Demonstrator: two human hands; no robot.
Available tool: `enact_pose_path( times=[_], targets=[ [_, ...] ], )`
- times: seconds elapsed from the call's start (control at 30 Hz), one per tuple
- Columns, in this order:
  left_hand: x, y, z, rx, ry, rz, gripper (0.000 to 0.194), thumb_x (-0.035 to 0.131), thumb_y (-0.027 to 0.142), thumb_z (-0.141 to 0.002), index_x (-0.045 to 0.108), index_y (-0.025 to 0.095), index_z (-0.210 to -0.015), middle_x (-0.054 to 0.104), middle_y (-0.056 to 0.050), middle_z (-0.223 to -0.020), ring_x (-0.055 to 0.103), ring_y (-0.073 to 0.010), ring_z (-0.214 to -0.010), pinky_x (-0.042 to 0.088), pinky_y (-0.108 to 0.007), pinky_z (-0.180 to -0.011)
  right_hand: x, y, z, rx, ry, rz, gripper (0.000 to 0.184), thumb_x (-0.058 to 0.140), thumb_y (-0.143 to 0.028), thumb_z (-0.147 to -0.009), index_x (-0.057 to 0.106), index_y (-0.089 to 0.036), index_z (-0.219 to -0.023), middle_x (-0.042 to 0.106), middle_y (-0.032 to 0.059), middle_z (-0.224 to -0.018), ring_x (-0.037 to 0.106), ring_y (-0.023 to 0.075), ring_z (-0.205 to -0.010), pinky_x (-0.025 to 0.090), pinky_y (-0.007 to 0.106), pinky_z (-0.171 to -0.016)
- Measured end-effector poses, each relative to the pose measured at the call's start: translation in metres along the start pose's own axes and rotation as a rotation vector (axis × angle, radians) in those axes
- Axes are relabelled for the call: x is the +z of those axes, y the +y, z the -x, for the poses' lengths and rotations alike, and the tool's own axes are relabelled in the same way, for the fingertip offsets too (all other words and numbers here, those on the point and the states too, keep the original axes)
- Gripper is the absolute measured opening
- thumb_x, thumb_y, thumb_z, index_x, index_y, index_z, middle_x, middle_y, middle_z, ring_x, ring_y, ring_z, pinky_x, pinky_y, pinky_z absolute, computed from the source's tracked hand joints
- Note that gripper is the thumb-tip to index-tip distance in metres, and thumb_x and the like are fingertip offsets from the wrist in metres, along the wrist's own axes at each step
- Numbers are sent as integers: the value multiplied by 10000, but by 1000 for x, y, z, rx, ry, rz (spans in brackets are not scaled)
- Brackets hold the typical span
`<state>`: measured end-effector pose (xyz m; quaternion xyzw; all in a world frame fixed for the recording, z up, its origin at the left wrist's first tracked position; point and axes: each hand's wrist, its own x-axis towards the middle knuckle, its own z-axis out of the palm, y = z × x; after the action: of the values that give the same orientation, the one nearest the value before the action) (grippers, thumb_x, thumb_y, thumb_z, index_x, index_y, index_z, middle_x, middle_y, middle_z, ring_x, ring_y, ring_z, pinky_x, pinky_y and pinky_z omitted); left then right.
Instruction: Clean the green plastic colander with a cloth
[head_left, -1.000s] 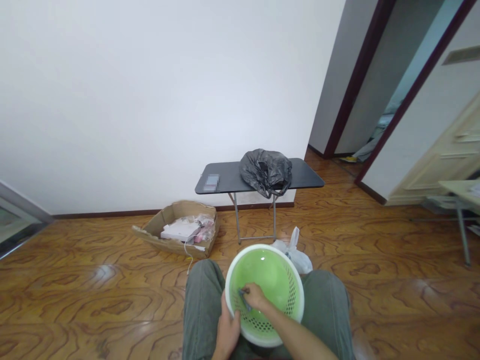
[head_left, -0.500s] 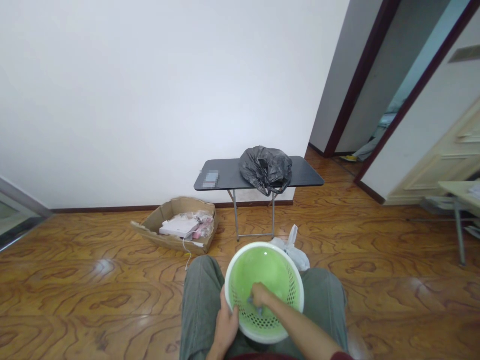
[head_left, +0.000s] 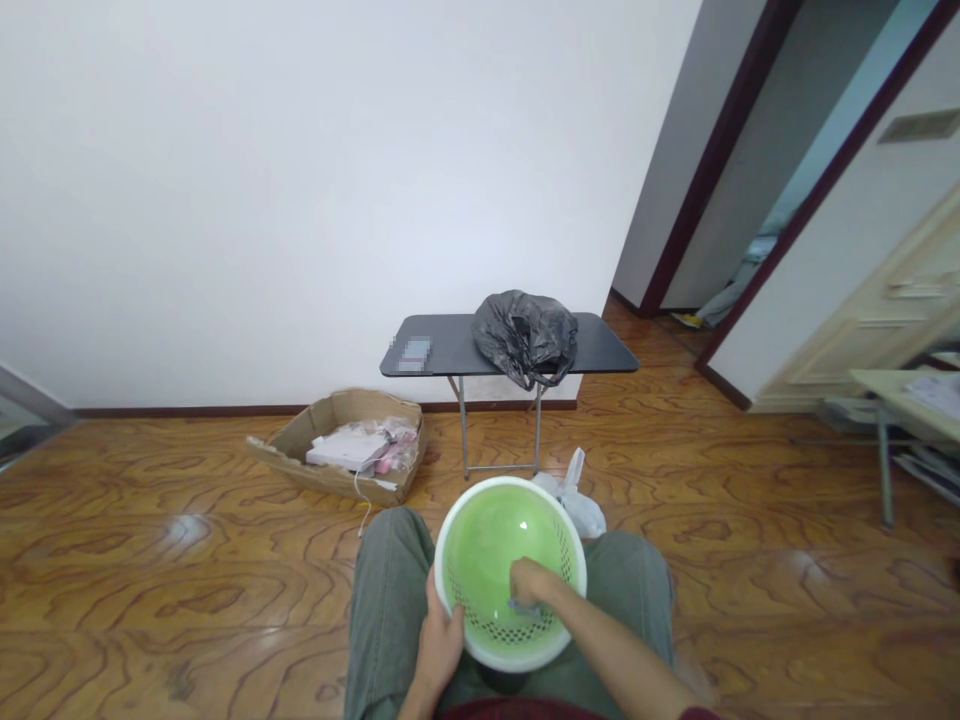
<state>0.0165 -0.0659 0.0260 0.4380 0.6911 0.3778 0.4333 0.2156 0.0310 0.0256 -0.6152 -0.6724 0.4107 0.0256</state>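
A round green strainer basket with a white rim (head_left: 480,500) rests on my lap between my knees. My left hand (head_left: 439,640) grips its near-left rim, fingers wrapped round the edge. Inside the basket, my right hand (head_left: 529,585) is closed on a small grey cloth (head_left: 523,606), which it presses against the perforated near wall. My legs are in grey-green trousers.
A wooden floor spreads all round. Ahead stands a small dark folding table (head_left: 600,350) carrying a black plastic bag (head_left: 525,338). A cardboard box (head_left: 337,455) of papers lies on the floor at its left. A white plastic bag (head_left: 577,505) lies beyond the basket. Doorways open on the right.
My right hand has slid with the cloth from the basket's left inner wall toward the near middle. The view has shifted slightly; my left hand keeps its hold on the rim.
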Motion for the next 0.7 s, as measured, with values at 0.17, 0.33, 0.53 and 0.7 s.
enact_pose_path(
  times=[0.17,0.33,0.53,0.7],
  targets=[
    [1,-6,-3,-3,3,3,880,690,402,-825,299,191,-1584,697,-124,-1350,650,-314,-1299,501,-410,-1098,-43,-23,26,-244,-46,-146,333,602,-120,-734,861,-182,-935,842,62,-885,767,244,-849,568,297,-787],
    [5,-6,-2,37,8,45,897,711,432,-814,312,195,-1582,643,-139,-1426,599,-324,-1356,465,-433,-1144,-96,-51,38,-452,494,-88,438,437,-198,-941,756,-192,-1241,763,99,-1290,684,221,-1225,477,384,-1141],
    [8,-14,-1,72,-9,78,837,654,401,-854,306,207,-1590,647,-117,-1429,575,-290,-1386,436,-398,-1173,-109,-66,-2,-488,529,208,482,427,-47,-899,720,-143,-1268,736,142,-1326,647,227,-1286,453,421,-1185],
    [11,-24,-7,55,-16,86,842,624,422,-871,271,199,-1601,642,-125,-1438,595,-298,-1367,464,-410,-1144,-57,-95,-17,-728,384,354,430,492,-23,-903,734,-164,-1229,755,114,-1300,668,215,-1240,463,358,-1174]
  ],
)
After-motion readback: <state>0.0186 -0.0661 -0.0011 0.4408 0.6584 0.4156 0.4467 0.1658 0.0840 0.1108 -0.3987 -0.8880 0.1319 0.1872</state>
